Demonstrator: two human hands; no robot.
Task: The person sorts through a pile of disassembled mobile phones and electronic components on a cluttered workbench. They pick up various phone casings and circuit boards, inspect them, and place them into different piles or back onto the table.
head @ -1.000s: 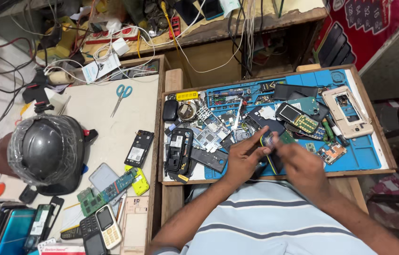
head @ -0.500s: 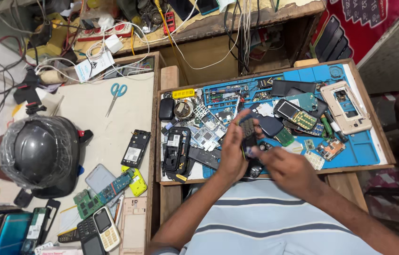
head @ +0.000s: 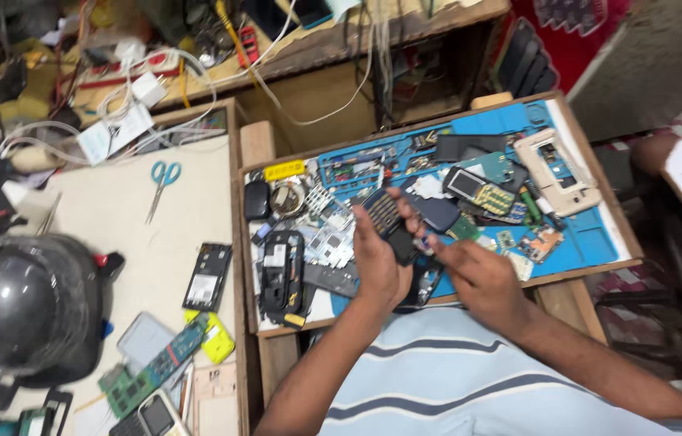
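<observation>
**Hands at a cluttered phone-repair tray**

Wooden surfaces fill the view: a shallow wooden tray lined with a blue work mat [head: 591, 234] sits on a table, strewn with circuit boards, phone shells and small parts. Over its middle, the left hand [head: 377, 262] is closed around a small dark keypad phone body [head: 385, 216], holding it upright with the keypad side showing. The right hand [head: 474, 274] is just beside it, fingers curled narrow and its fingertips at the phone's lower edge; whether it pinches a small part cannot be told. Right of the hands lie a grey keypad phone [head: 478, 190] and a beige phone frame [head: 555, 171]. On the pale table to the left are blue-handled scissors [head: 163, 182] and a plastic-wrapped dark helmet [head: 22, 307].
</observation>
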